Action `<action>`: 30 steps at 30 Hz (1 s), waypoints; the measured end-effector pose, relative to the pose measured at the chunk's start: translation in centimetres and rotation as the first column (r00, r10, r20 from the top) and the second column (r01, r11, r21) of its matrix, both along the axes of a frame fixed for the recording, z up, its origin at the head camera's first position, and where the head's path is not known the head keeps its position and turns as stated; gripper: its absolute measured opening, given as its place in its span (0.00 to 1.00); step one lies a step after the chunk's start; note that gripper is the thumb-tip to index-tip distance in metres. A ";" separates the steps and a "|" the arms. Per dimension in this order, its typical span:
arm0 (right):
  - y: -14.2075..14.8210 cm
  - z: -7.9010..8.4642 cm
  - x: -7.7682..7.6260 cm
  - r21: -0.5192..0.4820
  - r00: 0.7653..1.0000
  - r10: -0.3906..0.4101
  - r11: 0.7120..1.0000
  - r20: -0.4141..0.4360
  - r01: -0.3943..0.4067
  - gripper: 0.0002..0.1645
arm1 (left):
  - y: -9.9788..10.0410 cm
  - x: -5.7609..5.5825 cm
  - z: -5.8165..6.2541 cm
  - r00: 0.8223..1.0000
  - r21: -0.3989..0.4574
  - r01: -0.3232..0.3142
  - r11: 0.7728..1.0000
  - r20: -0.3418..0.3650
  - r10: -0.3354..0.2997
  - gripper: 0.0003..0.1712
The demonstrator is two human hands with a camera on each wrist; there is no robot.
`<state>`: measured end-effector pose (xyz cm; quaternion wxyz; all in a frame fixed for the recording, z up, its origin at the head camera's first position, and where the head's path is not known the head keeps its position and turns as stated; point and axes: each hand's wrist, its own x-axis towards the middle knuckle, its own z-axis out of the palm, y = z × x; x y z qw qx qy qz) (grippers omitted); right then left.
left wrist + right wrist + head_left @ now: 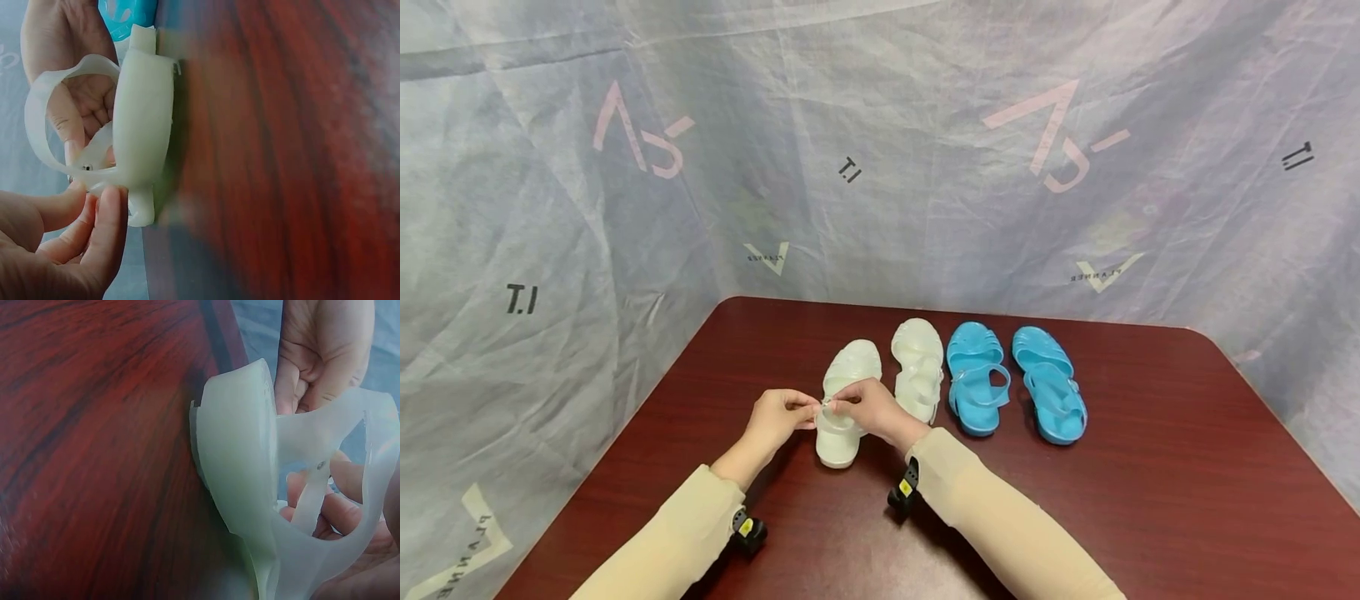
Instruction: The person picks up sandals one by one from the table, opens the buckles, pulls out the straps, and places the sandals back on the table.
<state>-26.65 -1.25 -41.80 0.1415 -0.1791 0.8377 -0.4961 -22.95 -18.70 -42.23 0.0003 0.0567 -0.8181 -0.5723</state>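
Note:
A translucent white jelly sandal (837,450) lies on the table, toe pointing away and heel toward me. My left hand (778,421) pinches its ankle strap at the left side, thumb against fingers, as the left wrist view also shows. From the right, my right hand (876,410) reaches over the sandal and pinches the strap close to the left fingertips. A small dark metal fitting (321,465) shows on the strap between the hands. In the left wrist view the heel strap (37,119) loops out behind the thick heel (144,119).
Right of my hands stands a second white sandal (917,342), partly behind the right hand. Two blue sandals (976,417) (1060,429) lie farther right. All rest on a dark red wooden table (1150,467), with a grey printed cloth (887,100) hanging behind.

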 end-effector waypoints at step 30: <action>-0.2 -0.5 -0.2 -0.024 0.998 -0.035 0.999 0.055 0.036 0.13 | -0.4 -0.8 1.9 0.991 -0.203 0.134 0.970 0.053 -0.126 0.09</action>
